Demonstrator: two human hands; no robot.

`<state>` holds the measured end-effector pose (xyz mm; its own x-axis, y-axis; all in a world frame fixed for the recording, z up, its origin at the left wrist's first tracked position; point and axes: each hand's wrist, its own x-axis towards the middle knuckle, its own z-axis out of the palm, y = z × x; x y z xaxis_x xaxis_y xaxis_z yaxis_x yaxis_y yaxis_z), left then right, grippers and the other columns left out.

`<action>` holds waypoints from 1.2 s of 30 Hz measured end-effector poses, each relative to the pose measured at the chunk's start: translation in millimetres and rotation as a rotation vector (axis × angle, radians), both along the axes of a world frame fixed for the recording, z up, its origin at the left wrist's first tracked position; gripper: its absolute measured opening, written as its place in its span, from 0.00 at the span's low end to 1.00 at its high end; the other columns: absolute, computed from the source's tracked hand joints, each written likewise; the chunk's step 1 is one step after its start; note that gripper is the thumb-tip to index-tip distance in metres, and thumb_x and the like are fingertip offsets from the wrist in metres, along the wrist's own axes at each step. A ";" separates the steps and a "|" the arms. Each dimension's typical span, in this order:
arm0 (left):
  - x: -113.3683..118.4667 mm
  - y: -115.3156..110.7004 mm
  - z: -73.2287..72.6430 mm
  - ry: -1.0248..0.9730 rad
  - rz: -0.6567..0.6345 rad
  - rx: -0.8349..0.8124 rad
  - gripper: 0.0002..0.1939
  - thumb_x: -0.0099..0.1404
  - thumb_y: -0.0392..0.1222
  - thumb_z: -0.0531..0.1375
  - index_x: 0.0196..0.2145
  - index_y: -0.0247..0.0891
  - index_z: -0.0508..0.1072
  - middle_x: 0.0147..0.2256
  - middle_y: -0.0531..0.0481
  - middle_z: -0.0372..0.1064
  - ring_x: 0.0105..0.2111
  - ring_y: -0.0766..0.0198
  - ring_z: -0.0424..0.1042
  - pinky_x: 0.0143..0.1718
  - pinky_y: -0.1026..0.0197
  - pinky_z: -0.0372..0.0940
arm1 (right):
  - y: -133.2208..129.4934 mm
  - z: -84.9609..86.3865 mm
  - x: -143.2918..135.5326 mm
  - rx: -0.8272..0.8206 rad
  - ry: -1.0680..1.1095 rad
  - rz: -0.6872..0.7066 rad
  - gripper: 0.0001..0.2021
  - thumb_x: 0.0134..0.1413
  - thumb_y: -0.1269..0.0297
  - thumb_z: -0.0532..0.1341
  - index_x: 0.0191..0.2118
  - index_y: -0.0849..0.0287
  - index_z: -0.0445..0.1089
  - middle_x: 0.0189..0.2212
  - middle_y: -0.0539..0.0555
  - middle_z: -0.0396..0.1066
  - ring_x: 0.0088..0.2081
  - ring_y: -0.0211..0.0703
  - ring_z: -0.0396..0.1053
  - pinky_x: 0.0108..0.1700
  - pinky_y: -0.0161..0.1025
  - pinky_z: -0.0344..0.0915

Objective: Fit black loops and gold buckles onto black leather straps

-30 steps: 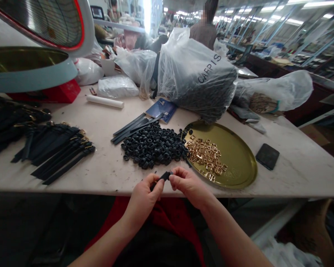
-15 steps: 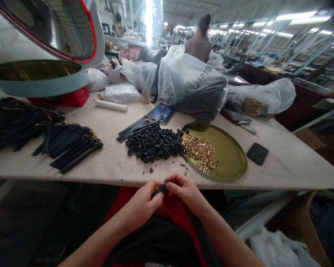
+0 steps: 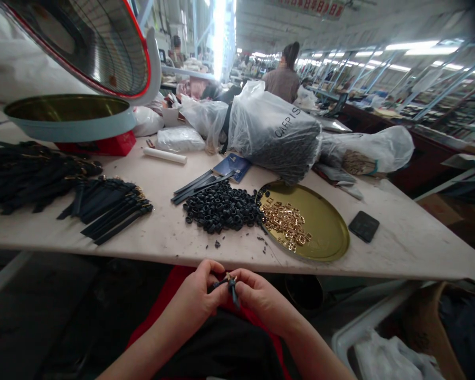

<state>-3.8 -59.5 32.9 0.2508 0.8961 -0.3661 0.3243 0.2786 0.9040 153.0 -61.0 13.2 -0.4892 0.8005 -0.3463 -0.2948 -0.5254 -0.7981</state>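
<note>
Just in front of the table edge, my left hand and my right hand meet over a dark strap. Both hands are closed on it, fingertips pinching. A small gold buckle shows at the top of the strap, between my fingers; part of the strap is hidden by them. Beyond my hands lies a heap of small black loops. To its right, gold buckles are piled on an oval gold tray.
Finished-looking black straps with gold buckles lie at left. Loose flat strips and a blue card sit behind the loops. A phone is at right. Plastic bags, a scale with a pan and a heater stand farther back.
My hands have come slightly lower and turned the strap, so the gold buckle and a hanging strap end now show between my fingers. The whole view has shifted a little.
</note>
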 end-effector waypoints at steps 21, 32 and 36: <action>-3.7 23.1 -15.5 -0.072 -0.010 -0.124 0.13 0.56 0.47 0.57 0.33 0.33 0.66 0.25 0.54 0.66 0.25 0.67 0.64 0.26 0.66 0.57 | 29.0 -10.3 -5.0 0.037 -0.182 -0.119 0.12 0.43 0.59 0.63 0.31 0.58 0.62 0.21 0.43 0.59 0.22 0.30 0.57 0.25 0.29 0.56; -7.1 29.5 -18.3 -0.260 -0.064 -0.262 0.10 0.57 0.42 0.56 0.35 0.33 0.65 0.31 0.50 0.69 0.27 0.67 0.67 0.31 0.64 0.60 | 35.6 -22.5 -0.9 0.310 -0.677 -0.122 0.04 0.49 0.65 0.56 0.29 0.57 0.59 0.20 0.45 0.60 0.22 0.34 0.59 0.25 0.32 0.56; -2.1 27.6 -21.5 -0.306 -0.040 -0.344 0.09 0.55 0.40 0.57 0.33 0.33 0.65 0.28 0.51 0.69 0.25 0.68 0.67 0.31 0.63 0.60 | 26.6 -28.6 1.6 0.746 -0.917 -0.070 0.03 0.51 0.70 0.53 0.29 0.58 0.63 0.25 0.50 0.65 0.28 0.37 0.63 0.31 0.33 0.59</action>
<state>-6.0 -31.8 11.4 0.4253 0.7229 -0.5446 0.0737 0.5721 0.8169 154.6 -34.4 -15.4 -0.2481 0.9686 0.0192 0.5380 0.1542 -0.8287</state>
